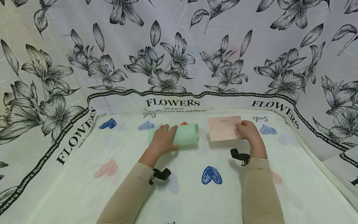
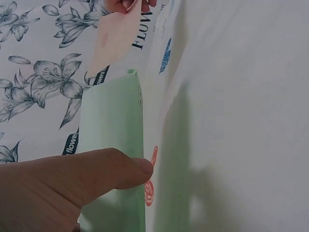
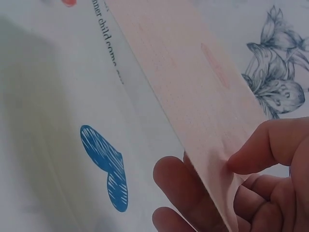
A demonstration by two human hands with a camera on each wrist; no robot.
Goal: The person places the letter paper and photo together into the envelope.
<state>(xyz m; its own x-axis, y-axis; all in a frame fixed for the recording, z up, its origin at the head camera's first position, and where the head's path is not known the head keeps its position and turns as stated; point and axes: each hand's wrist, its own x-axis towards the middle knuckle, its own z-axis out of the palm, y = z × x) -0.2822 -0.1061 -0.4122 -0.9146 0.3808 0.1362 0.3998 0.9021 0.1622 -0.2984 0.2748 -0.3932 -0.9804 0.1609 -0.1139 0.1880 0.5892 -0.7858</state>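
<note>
My left hand (image 1: pixel 163 141) grips a light green packet (image 1: pixel 188 134), fingers over its top and thumb along the near side. In the left wrist view the packet (image 2: pixel 113 113) stands edge-up, and the thumb (image 2: pixel 116 171) crosses its side. To the right, my right hand (image 1: pixel 249 130) pinches a thin pale pink sheet (image 1: pixel 225 129) by its right edge. The right wrist view shows the thumb on one face of the sheet (image 3: pixel 188 72) and fingers behind it; the sheet bends near the pinch. Packet and sheet are apart.
A white cloth (image 1: pixel 134 193) with blue and pink hearts covers the table. Behind it hangs a curtain (image 1: pixel 173 37) printed with black flowers. Each wrist carries a small black camera, one on the left (image 1: pixel 162 174) and one on the right (image 1: pixel 239 154).
</note>
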